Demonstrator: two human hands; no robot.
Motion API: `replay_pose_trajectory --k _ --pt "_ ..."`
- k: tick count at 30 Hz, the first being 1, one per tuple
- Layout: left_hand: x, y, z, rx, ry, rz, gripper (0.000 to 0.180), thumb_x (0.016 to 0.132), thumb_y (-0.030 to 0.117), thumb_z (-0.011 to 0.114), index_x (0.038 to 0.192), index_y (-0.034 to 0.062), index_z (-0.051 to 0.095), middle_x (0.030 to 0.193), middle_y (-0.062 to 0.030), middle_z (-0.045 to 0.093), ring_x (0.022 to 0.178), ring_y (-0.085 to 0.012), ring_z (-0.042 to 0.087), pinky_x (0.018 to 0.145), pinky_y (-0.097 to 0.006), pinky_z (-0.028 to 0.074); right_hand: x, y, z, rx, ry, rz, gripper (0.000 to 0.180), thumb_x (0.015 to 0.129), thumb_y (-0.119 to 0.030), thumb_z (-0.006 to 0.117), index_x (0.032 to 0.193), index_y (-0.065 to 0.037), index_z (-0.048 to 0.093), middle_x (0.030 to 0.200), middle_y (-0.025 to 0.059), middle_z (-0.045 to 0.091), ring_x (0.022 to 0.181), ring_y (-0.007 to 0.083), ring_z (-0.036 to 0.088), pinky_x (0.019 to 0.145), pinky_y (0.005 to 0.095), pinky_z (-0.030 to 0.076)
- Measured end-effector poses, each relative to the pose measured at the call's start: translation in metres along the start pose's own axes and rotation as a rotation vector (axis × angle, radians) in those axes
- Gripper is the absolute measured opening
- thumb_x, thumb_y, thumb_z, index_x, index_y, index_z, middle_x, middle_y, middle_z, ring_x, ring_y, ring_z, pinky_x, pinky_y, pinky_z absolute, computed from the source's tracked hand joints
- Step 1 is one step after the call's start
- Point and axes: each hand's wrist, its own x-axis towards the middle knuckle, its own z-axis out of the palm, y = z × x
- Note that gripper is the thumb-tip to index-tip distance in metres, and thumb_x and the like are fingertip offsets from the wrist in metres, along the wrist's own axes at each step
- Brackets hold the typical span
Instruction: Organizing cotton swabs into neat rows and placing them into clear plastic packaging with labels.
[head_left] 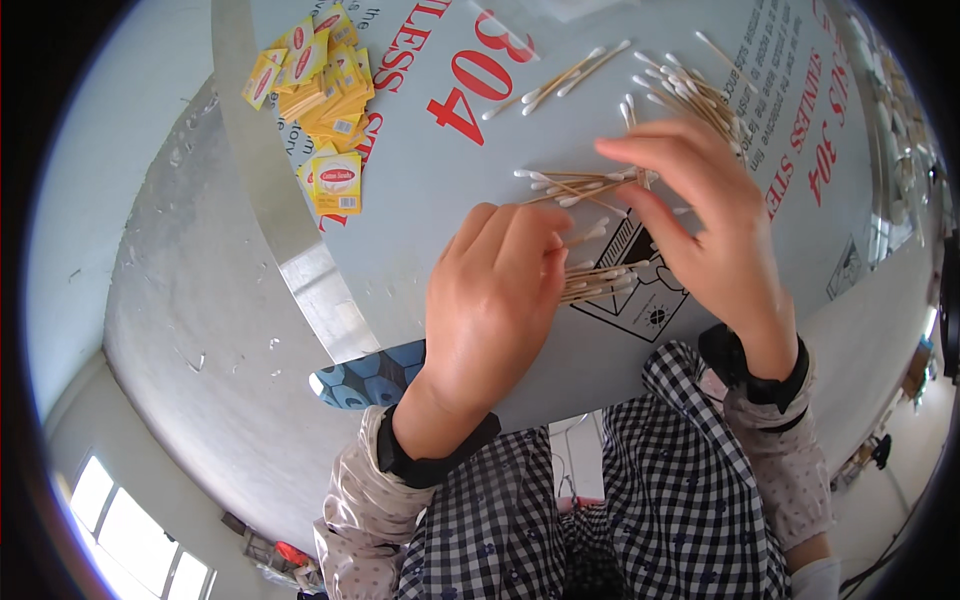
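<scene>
My left hand (495, 285) is curled closed above the table's near part. Several cotton swabs (605, 283) stick out from its right side, their other ends hidden by the fingers. My right hand (705, 205) is raised at the right, thumb and forefinger apart, with nothing visible between them. Just left of its thumb lies a loose group of cotton swabs (575, 186) on the table. Beyond the right hand is a larger pile of cotton swabs (690, 90), partly covered by it.
Small yellow packets (320, 80) are heaped at the table's far left. A few more swabs (560, 78) lie at the far middle. The table (420, 200) has a printed film and a metal edge strip (320, 300). A blue patterned object (370, 375) sits at the near edge.
</scene>
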Motion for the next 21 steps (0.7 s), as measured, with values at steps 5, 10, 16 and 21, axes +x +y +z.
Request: replay_pose_trajectory --k 5,10,16,21 --pt "0.006 0.005 -0.011 -0.196 0.025 -0.102 0.031 0.076 -0.006 0.070 0.103 0.0022 0.058 0.085 -0.0071 0.064 0.078 -0.0223 0.063 0.068 -0.033 0.051 -0.014 -0.023 -0.011 0.363 -0.053 0.307 0.033 0.083 0.007 0.066 0.115 -0.001 0.067 0.104 0.0088 0.067 0.084 0.0160 0.063 0.072 0.0274 0.050" --pt "0.010 0.016 -0.015 -0.491 -0.016 -0.267 0.037 0.082 -0.007 0.070 0.115 0.0021 0.056 0.091 -0.0014 0.065 0.087 -0.0091 0.061 0.077 -0.026 0.046 -0.020 -0.029 -0.003 0.685 0.009 0.442 0.022 0.089 0.004 0.064 0.112 0.002 0.067 0.104 0.0065 0.068 0.087 0.0112 0.064 0.075 0.0245 0.052" --pt "0.013 0.011 -0.020 -0.453 -0.007 -0.202 0.041 0.083 -0.007 0.070 0.120 0.0013 0.056 0.098 -0.0043 0.067 0.088 -0.0098 0.061 0.078 -0.026 0.046 -0.020 -0.027 -0.011 0.880 0.112 0.635 0.015 0.095 -0.004 0.065 0.107 0.003 0.067 0.101 0.0066 0.069 0.083 0.0108 0.064 0.073 0.0226 0.052" --pt "-0.012 0.004 -0.037 -0.127 0.041 -0.280 0.030 0.077 -0.005 0.072 0.105 0.0034 0.064 0.092 -0.0055 0.065 0.080 -0.0187 0.060 0.070 -0.029 0.046 -0.039 -0.021 -0.032 0.735 0.258 0.713 0.012 0.095 -0.008 0.065 0.103 0.001 0.066 0.088 0.0054 0.068 0.072 0.0068 0.059 0.063 0.0189 0.046"
